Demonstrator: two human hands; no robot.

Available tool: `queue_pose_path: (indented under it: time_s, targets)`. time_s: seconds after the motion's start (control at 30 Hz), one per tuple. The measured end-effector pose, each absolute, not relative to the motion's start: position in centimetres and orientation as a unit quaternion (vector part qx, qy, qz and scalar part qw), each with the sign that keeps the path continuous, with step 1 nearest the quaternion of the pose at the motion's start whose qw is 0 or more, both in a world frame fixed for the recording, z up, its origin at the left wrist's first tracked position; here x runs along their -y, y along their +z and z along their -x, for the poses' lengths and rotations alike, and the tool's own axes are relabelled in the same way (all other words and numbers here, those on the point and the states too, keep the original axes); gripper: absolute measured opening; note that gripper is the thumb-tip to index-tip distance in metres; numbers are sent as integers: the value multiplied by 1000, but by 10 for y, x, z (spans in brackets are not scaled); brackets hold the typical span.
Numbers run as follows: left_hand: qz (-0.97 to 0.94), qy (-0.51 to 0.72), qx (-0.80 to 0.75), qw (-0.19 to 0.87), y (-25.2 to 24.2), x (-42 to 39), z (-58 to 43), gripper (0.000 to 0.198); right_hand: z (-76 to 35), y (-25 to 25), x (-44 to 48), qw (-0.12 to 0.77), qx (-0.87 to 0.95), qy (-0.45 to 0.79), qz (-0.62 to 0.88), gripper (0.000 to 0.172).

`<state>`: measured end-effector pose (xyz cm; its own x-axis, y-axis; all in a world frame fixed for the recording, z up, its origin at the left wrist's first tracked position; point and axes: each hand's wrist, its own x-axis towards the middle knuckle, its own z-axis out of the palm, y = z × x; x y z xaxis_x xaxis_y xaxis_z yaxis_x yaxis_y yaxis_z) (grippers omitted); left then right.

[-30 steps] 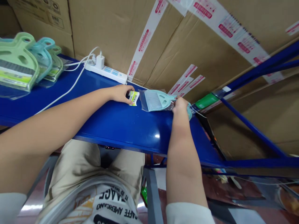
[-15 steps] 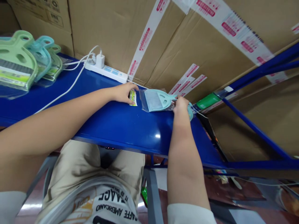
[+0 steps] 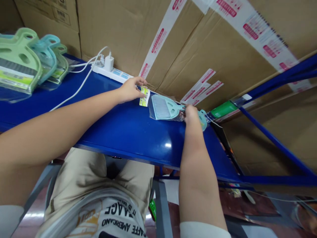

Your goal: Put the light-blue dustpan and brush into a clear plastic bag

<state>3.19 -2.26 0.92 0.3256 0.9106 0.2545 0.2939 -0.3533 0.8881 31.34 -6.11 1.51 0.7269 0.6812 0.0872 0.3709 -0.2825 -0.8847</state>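
Between the thumb and fingers of my left hand (image 3: 132, 90) is a small yellow-green and white printed label card (image 3: 144, 96), lifted just off the blue tabletop (image 3: 119, 129). My right hand (image 3: 191, 114) is closed around the handle end of a light-blue dustpan with a small brush (image 3: 163, 106), which sits in a clear plastic bag. The pan's wide end points left, toward the card. Beyond my right hand another light-blue plastic piece (image 3: 203, 120) shows, partly hidden by it. My right fingertips are mostly out of sight.
Bagged green and blue dustpans (image 3: 19, 62) lie stacked at the left. A white power strip (image 3: 111, 72) with plugs and cables runs along the cardboard wall (image 3: 119, 29). At the right, a green-wrapped roll or tube (image 3: 224, 109) rests by the blue frame (image 3: 277, 135).
My left hand has raised the label card slightly from the tabletop, and more of its printed face shows. My right hand keeps its hold on the dustpan. The view has shifted a little.
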Motion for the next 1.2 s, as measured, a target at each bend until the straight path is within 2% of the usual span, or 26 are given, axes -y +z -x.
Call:
queue_pose_path:
  time_s: [0.17,0.27,0.4,0.5,0.67,0.8,0.97,1.2]
  targets:
    - [-723,385,-427,383,7,19,-32,76,-305,16,62,364,382,66,847,32]
    - [-737,360,-431,377,7,20,-31,88,-300,18,65,281,435,26,855,32]
    - [-736,352,-428,389,7,22,-30,100,-284,28,73,295,488,-90,817,19]
    - [-736,347,-428,393,8,23,-30,100,-259,35,82,294,556,-113,769,18]
    - [-750,337,-434,368,11,27,-32,92,-212,34,91,174,655,-63,733,30]
    - [-775,309,-449,319,14,29,-31,90,-202,29,92,106,666,-65,735,19]
    - [-791,284,-463,282,9,26,-31,91,-208,28,91,107,668,-62,734,9]
    - [-745,316,-491,322,4,21,-34,81,-213,29,91,149,659,-43,736,12]
